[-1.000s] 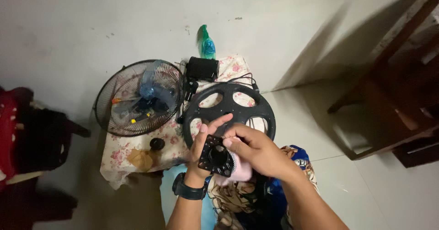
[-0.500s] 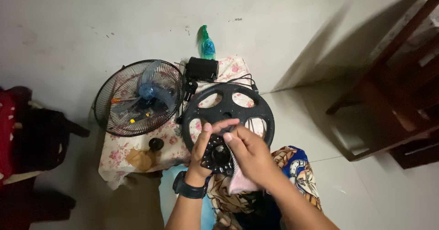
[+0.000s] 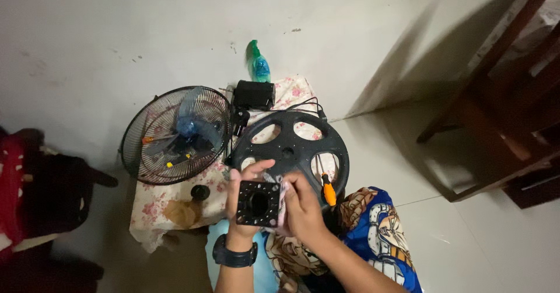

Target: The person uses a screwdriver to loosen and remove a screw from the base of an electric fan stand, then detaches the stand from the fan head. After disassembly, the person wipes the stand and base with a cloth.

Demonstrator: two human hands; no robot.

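The left hand (image 3: 245, 202) and right hand (image 3: 303, 208) each have a grip grasping one side of a square black plastic plate with a round centre hole (image 3: 258, 203). It is held above the near edge of a black round spoked fan base (image 3: 289, 147), beside a wire fan guard with blue blades (image 3: 178, 134) on a floral cloth (image 3: 151, 208).
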